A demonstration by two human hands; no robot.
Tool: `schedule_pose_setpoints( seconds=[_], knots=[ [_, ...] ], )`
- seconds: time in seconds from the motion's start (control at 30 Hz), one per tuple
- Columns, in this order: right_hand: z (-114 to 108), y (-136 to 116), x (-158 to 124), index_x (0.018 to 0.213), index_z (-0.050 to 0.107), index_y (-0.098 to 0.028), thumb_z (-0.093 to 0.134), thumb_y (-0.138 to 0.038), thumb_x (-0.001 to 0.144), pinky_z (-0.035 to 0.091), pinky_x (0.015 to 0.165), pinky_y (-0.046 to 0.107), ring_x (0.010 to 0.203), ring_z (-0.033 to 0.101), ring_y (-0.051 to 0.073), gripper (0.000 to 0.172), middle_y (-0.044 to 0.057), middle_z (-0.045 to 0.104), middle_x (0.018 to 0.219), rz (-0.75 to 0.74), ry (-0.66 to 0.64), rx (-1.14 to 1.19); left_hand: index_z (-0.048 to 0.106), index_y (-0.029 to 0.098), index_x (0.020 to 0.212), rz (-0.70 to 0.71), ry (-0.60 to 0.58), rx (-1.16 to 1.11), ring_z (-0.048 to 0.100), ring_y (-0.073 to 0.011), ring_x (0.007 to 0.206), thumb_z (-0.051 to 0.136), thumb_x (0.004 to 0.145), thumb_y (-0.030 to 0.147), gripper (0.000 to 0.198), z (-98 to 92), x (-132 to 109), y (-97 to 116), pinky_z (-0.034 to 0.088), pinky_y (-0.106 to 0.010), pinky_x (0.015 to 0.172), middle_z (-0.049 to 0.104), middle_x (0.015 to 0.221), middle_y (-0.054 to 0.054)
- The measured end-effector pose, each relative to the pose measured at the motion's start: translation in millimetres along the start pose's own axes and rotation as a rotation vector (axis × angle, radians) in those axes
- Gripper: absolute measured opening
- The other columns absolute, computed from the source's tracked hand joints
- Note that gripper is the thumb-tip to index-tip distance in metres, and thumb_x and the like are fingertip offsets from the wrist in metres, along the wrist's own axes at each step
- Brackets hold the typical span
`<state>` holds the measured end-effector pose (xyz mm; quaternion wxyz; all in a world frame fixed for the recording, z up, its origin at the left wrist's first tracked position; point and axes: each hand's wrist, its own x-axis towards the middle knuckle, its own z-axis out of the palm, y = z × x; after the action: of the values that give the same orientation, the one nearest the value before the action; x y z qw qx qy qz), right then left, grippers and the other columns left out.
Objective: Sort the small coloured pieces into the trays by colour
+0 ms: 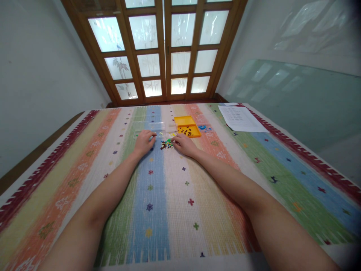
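A small heap of mixed coloured pieces (166,145), with green, yellow, blue and dark ones, lies on the striped tablecloth between my hands. My left hand (144,142) rests just left of it, at the near edge of a clear plastic tray (148,122). Its fingers are bent, with a gap between thumb and fingertips, and nothing shows in them. My right hand (183,144) reaches the heap's right side, its fingertips drawn together at the green pieces. Whatever they pinch is too small to make out.
An open orange box (185,120) holding small dark pieces stands behind my right hand. Blue pieces (203,128) lie to its right, and a few yellow pieces (172,134) in front. Printed paper sheets (242,119) lie at the back right. Glazed wooden doors (166,49) stand beyond the table.
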<state>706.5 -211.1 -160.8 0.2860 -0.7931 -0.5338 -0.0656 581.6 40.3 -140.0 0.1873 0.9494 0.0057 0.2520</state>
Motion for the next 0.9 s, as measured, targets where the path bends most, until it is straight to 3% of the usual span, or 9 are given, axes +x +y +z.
schedule_pose_setpoints(
  seconds=[0.17,0.3,0.73,0.9],
  knots=[
    [1,1,0,0.101,0.074,-0.02,0.057,-0.018,0.099,0.044,0.09,0.033,0.101,0.059,0.024,0.017,0.008,0.067,0.101,-0.023,0.017,0.054,0.076,0.024,0.11,0.141,-0.157,-0.033,0.061,-0.0279,0.112,0.06,0.097,0.026,0.021,5.3,-5,22,0.047,-0.045,0.104,0.072,0.112,-0.009],
    [-2,-2,-1,0.095,0.072,-0.02,0.057,-0.013,0.094,0.044,0.088,0.034,0.098,0.059,0.024,0.017,0.007,0.066,0.098,-0.039,-0.004,0.083,0.076,0.027,0.115,0.206,-0.216,-0.037,0.061,-0.0269,0.116,0.06,0.097,0.025,0.024,7.7,-7,30,0.045,-0.047,0.112,0.071,0.119,-0.008],
    [-7,-6,-1,0.096,0.071,-0.021,0.064,-0.018,0.092,0.044,0.088,0.033,0.1,0.058,0.024,0.008,0.007,0.065,0.103,-0.088,-0.098,0.083,0.077,0.027,0.114,0.24,-0.249,-0.046,0.06,-0.027,0.116,0.061,0.097,0.024,0.024,7.4,-12,44,0.047,-0.047,0.108,0.072,0.117,-0.007],
    [-7,-10,0,0.094,0.07,-0.02,0.064,-0.022,0.095,0.044,0.085,0.032,0.095,0.059,0.021,0.006,0.006,0.066,0.097,-0.05,-0.027,0.158,0.079,0.027,0.105,0.164,-0.189,-0.043,0.062,-0.027,0.107,0.065,0.097,0.029,0.016,8.8,-13,51,0.049,-0.046,0.101,0.072,0.106,-0.008]
  ],
)
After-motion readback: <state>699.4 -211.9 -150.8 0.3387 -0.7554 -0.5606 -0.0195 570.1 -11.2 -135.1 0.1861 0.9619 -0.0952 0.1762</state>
